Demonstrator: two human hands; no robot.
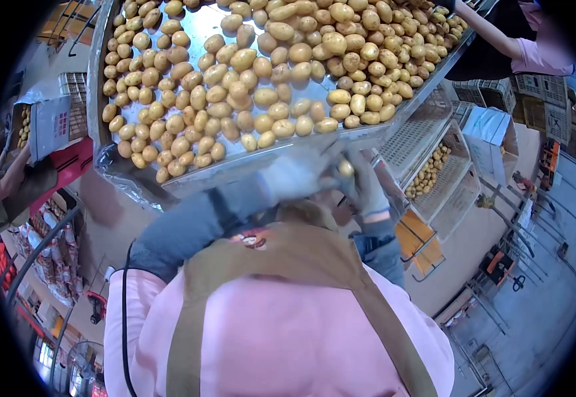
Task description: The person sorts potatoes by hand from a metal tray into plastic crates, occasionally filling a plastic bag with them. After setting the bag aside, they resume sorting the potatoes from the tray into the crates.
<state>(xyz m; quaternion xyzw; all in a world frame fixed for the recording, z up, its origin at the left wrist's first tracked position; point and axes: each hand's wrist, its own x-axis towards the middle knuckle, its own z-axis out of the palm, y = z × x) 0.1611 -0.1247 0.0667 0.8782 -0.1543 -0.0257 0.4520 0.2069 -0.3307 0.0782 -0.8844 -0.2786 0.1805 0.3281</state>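
Note:
Many yellow potatoes (243, 59) lie over a metal sorting table (231, 168), heaped thicker on its right side. My left hand (296, 175), in a grey work glove, is at the table's near edge, reaching across in front of my chest. Motion smears its fingers, so their position does not show. Close beside it, my right hand (367, 188), gloved too, has its fingers closed around a single potato (345, 168) just off the table's rim. Both hands are close together, and the left partly overlaps the space around that potato.
Plastic crates (427, 212), one with potatoes inside, stand at right below the table. A white-covered box (486, 129) is farther right. Another person's arm (489, 30) reaches over the table at upper right; another person's arm (11, 169) shows at far left. Filled bags (49, 245) lie at left.

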